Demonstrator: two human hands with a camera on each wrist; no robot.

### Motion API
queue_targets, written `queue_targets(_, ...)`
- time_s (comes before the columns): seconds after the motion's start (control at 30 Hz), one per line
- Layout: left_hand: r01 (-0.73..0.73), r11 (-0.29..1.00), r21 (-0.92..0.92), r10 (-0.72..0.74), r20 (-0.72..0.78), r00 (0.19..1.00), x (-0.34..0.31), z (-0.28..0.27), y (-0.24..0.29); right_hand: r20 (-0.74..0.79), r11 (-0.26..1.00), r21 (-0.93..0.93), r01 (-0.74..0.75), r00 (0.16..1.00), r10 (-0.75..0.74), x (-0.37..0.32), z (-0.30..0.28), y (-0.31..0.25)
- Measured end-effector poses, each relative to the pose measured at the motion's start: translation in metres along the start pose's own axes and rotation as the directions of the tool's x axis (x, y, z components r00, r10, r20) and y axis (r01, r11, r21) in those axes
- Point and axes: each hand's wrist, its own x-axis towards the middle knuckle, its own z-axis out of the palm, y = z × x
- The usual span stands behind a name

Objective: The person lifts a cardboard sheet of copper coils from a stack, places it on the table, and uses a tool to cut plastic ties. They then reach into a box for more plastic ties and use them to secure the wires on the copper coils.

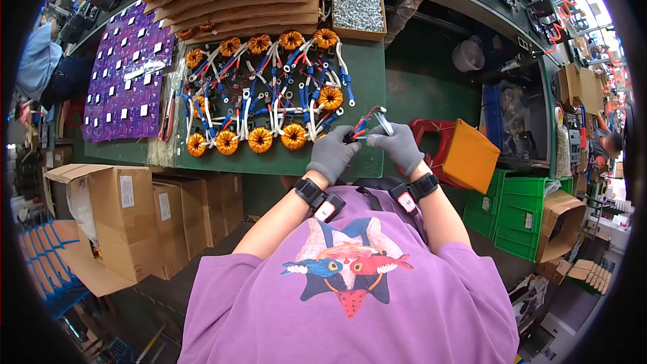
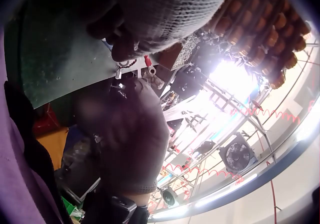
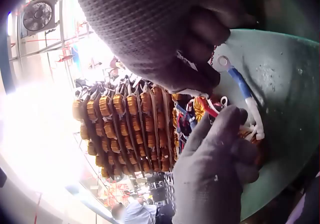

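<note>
Both hands wear grey gloves and meet at the table's front right edge. In the head view my left hand (image 1: 335,153) grips a small bunch of red and blue wires (image 1: 361,125). The right wrist view has the left hand (image 3: 215,169) pinching at a red-sleeved lead (image 3: 207,107). Close beside it, my right hand (image 1: 399,148) curls its fingers round a pale, slim piece (image 1: 384,123); I cannot tell what kind it is. A ring terminal with a blue sleeve (image 3: 240,82) on a white lead lies just beyond the hands.
Rows of copper-wound ring coils (image 1: 260,139) with leads cover the green table (image 1: 283,163). Cardboard-layered coils (image 1: 236,7) and a box of metal parts (image 1: 358,4) stand behind. Purple circuit boards (image 1: 125,77) lie left; a red stool (image 1: 431,136) stands right.
</note>
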Motion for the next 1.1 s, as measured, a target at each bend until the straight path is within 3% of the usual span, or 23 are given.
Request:
queue_targets(0.17,-0.068,0.979,0.191,0.077,-0.042,0.996,0.0,0.002,0.005,-0.056,0.988,-0.15,0.02,0.998,-0.028,0.008,0.019,0.01)
queue_targets(0.23,-0.06,0.973,0.221,0.069,-0.035,0.997,-0.002,-0.001,0.008,-0.082,0.996,-0.069,0.056,0.995,-0.061,0.009,0.024,0.019)
queue_targets(0.33,-0.068,0.936,0.344,0.082,-0.028,0.996,-0.004,-0.005,0.014,-0.084,0.997,0.083,-0.006,0.996,0.013,0.007,0.026,0.018)
queue_targets(0.4,0.019,0.878,0.479,-0.011,-0.019,1.0,-0.002,-0.008,0.021,-0.093,0.992,0.128,-0.009,0.995,0.021,0.007,0.026,0.019)
queue_targets(0.43,0.018,0.878,0.479,-0.01,-0.019,1.0,0.001,-0.009,0.022,-0.094,0.992,0.128,-0.009,0.995,0.021,0.007,0.026,0.019)
queue_targets(0.5,0.134,0.872,0.471,-0.185,0.062,0.981,0.006,-0.014,0.019,-0.078,0.992,0.118,-0.033,0.996,0.043,0.006,0.026,0.019)
queue_targets(0.63,0.142,0.89,0.434,-0.17,0.026,0.985,0.009,-0.014,0.013,0.002,0.982,0.186,0.014,1.0,-0.015,0.005,0.028,0.018)
queue_targets(0.7,0.154,0.895,0.419,-0.166,-0.009,0.986,0.009,-0.011,0.012,-0.053,0.992,-0.057,0.114,0.992,-0.117,0.01,0.033,0.02)
queue_targets(0.73,0.156,0.895,0.418,-0.169,-0.008,0.986,0.007,-0.012,0.01,-0.103,0.994,-0.001,0.108,0.989,-0.108,0.013,0.036,0.021)
queue_targets(0.8,0.137,0.986,0.093,-0.149,0.144,0.978,0.005,-0.022,0.007,-0.102,0.993,0.088,0.083,0.992,-0.074,0.016,0.038,0.022)
queue_targets(0.83,0.14,0.986,0.093,-0.152,0.141,0.978,0.003,-0.024,0.006,-0.1,0.983,0.174,0.057,0.994,-0.04,0.016,0.039,0.023)
queue_targets(0.9,0.26,0.923,-0.285,-0.178,0.285,0.942,-0.001,-0.025,0.005,-0.097,0.988,0.153,0.021,0.995,-0.006,0.017,0.039,0.022)
queue_targets(1.0,0.226,0.894,-0.388,-0.112,0.297,0.948,-0.001,-0.022,-0.001,-0.114,0.974,0.219,0.052,0.993,-0.028,0.017,0.039,0.02)
queue_targets(1.07,0.283,0.841,-0.461,-0.152,0.299,0.942,0.001,-0.024,0.005,-0.033,0.917,0.388,-0.095,0.993,0.117,0.015,0.031,0.013)
queue_targets(1.1,0.334,0.782,-0.527,-0.191,0.308,0.932,0.001,-0.025,0.007,-0.03,0.918,0.384,-0.095,0.993,0.115,0.016,0.026,0.016)
